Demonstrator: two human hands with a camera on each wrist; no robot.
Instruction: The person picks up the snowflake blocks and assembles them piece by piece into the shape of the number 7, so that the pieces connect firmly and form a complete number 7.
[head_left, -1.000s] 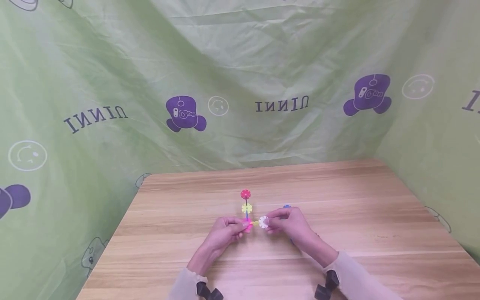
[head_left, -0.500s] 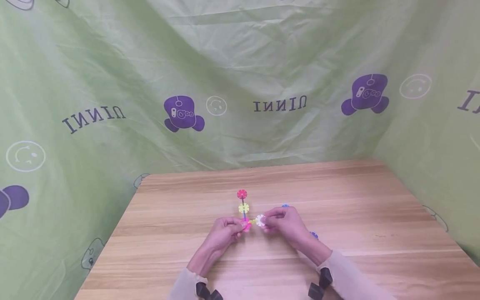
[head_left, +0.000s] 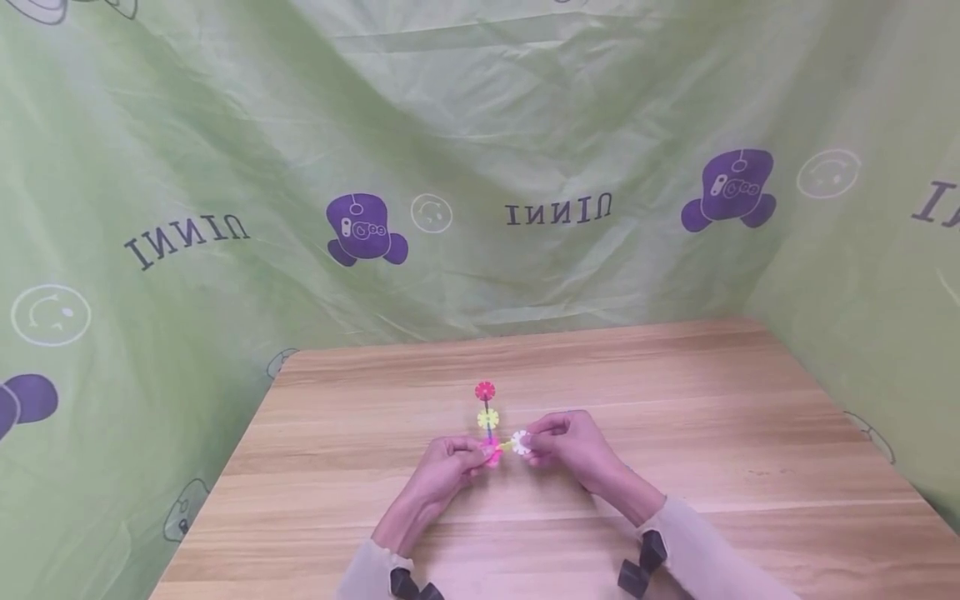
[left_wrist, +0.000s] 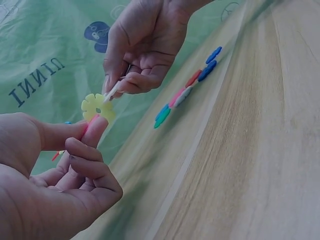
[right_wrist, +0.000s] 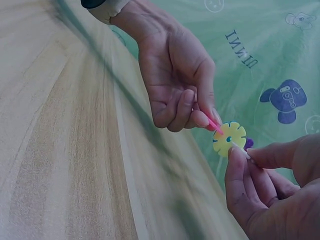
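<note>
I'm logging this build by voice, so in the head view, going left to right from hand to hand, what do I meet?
Left hand, pink disc, edge-on yellow disc, white disc, right hand.

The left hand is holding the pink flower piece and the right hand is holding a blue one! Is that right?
Not quite: the right hand is holding a white flower piece, not a blue one, as the head view shows. The left hand is indeed holding the pink flower piece.
</note>
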